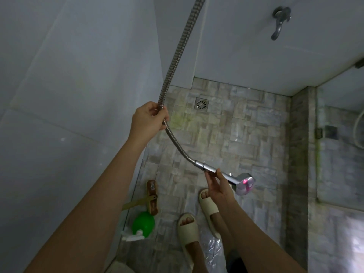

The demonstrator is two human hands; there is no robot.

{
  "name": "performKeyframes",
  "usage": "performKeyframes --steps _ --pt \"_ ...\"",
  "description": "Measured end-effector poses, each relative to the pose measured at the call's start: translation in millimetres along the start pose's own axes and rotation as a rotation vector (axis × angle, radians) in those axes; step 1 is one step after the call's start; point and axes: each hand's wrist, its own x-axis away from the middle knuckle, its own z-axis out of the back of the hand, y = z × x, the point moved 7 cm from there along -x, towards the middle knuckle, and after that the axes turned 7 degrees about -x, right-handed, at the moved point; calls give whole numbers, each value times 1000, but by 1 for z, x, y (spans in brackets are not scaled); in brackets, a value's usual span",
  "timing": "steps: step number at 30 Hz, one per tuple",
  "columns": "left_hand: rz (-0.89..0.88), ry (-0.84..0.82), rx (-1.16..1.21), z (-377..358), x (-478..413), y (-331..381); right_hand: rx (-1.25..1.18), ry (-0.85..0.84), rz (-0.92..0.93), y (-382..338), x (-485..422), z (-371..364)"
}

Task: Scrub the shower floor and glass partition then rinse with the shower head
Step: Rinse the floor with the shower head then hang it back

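Shower head (245,183) sits low over the shower floor (246,125), face turned down and to the right, a pink glint on its face. Right hand (218,186) has the chrome handle (213,172) from below, thumb and fingers curled lightly round it: a loose, steering hold, good for aiming. Up and to the left, the left hand (148,117) is wrapped round the metal hose (177,56), fingers closed on it partway along. That looks like slack control, taking the hose's weight so that the head can swing freely.

No spray shows from the head, so I judge the rinse has not started. The stone-pattern tiles carry a greenish stain just beside the floor drain (202,104), a likely first target. On the white wall above hangs a metal tap (279,20), well apart from both hands.

Down by the feet, in pale slide sandals (187,227), a wooden-backed scrub brush (152,198) lies on the floor with a green bottle (143,224) just beside it, parked at the left edge out of the line of fire. At right stands a glass pane (338,174) with a hinge on its edge, probably the partition; green grime runs down that edge.
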Motion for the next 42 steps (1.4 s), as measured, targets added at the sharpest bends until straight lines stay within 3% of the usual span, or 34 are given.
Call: performKeyframes --steps 5,10,15,22,33,42 --pt "-13 -20 -19 -14 -15 15 -4 -6 54 -20 -6 -14" --pt "-146 42 -114 -15 -23 23 -23 -2 52 -26 -10 -17" --pt "-147 93 -256 -13 -38 13 -57 14 72 -31 -12 -18" --pt "-86 111 -41 -17 -46 18 33 -4 99 -57 -19 -38" --pt "-136 114 -2 -36 -60 42 138 30 11 -101 -27 -61" --pt "-187 180 -15 -4 -54 30 272 27 -127 -42 -23 -58"
